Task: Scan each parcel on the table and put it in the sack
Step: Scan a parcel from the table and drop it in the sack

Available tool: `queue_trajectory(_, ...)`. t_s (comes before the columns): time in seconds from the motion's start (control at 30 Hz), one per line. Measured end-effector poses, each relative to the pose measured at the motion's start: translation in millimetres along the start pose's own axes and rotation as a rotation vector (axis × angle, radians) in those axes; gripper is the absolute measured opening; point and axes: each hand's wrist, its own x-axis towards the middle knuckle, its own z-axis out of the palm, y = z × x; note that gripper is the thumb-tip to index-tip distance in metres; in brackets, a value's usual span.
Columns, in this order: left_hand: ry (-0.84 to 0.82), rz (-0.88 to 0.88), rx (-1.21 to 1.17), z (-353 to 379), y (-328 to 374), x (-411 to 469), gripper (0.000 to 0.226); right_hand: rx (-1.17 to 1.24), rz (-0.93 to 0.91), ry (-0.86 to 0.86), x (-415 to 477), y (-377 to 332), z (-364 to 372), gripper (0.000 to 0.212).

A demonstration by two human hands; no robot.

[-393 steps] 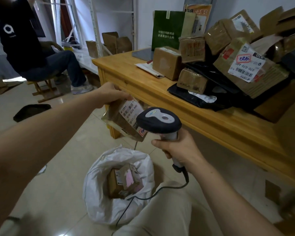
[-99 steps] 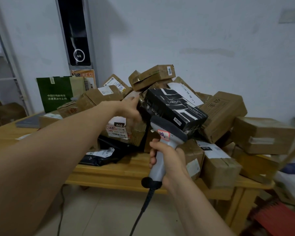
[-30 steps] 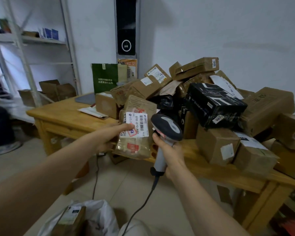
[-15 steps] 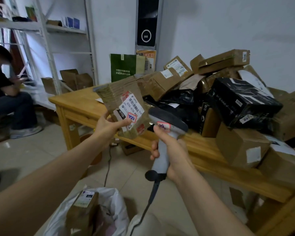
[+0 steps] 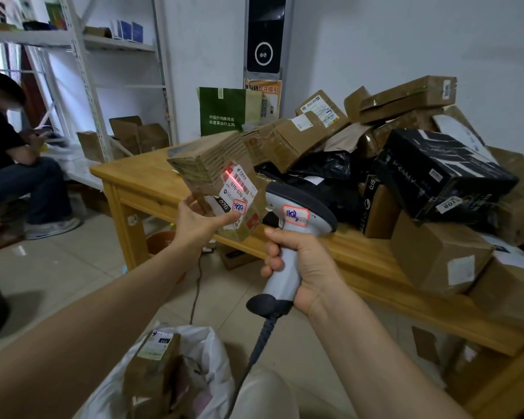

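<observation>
One parcel (image 5: 210, 164) under scanner (image 5: 298, 202) beam

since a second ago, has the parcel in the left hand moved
Yes. Against the table edge the parcel has risen and tilted, its top now leaning left.

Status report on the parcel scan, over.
Left-hand grip holds taped parcel, label toward scanner. Right-hand grip holds scanner, red line across barcode. Sack open below, nothing between.

Brown parcel (image 5: 212, 167), white label (image 5: 238, 193), red scan line (image 5: 236, 180).
</observation>
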Motion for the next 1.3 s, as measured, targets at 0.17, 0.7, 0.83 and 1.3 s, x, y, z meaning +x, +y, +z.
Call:
queue_trajectory(0.17,0.003,-0.003,0.005,2.7,0.3,1.5,0.151,0.023,-0.007,-0.006,1.5,-0.9,2.0,0.017)
queue_trajectory(0.7,0.061,-0.009,0.009,-8.8,-9.4,11.3,0.133,-0.001,-0.003,-0.013,5.6,7.6,8.2,0.019)
queue_trajectory(0.83,0.085,-0.021,0.006,-19.0,-13.3,7.6,0.133,-0.020,0.003,-0.027,8.5,13.2,9.8,0.018)
queue_trajectory(1.3,0.417,-0.427,0.257,-139.6,-167.0,-31.0,0.085,-0.110,0.399,0.042,58.9,120.9,-7.9,0.021)
